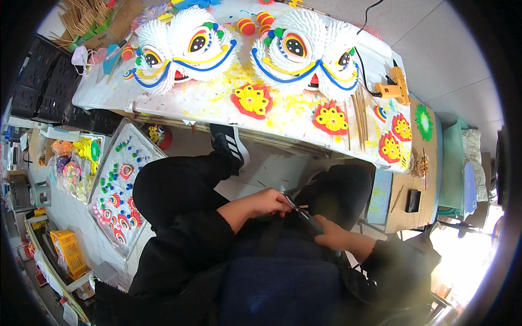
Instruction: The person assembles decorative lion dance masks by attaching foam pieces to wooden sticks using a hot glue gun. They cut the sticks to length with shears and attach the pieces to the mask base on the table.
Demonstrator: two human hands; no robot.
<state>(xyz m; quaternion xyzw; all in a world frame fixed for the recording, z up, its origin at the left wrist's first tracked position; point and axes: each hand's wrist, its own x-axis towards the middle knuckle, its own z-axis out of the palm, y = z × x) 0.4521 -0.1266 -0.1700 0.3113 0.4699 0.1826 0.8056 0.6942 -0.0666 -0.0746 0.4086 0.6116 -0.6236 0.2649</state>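
Observation:
Over my lap, my right hand (334,234) is closed round the grey handles of a pair of pliers (308,218). Their dark jaws point up and left toward my left hand (270,202), whose fingers are pinched at the jaws. A short piece of thin wooden stick (304,206) shows just past the jaws; the part in my left fingers is mostly hidden. On the paint-stained table ahead stand two white, feathery lion-head pieces (187,48) with painted eyes and blue and yellow trim. Near its front edge lie red and yellow flower-shaped pieces (252,100) and several thin sticks (360,117).
An orange glue gun (396,87) with a black cord stands at the table's right end. On the floor to my left is a tray (128,251) of small coloured pieces. A bundle of sticks (87,19) sits far left, beside black crates (48,81).

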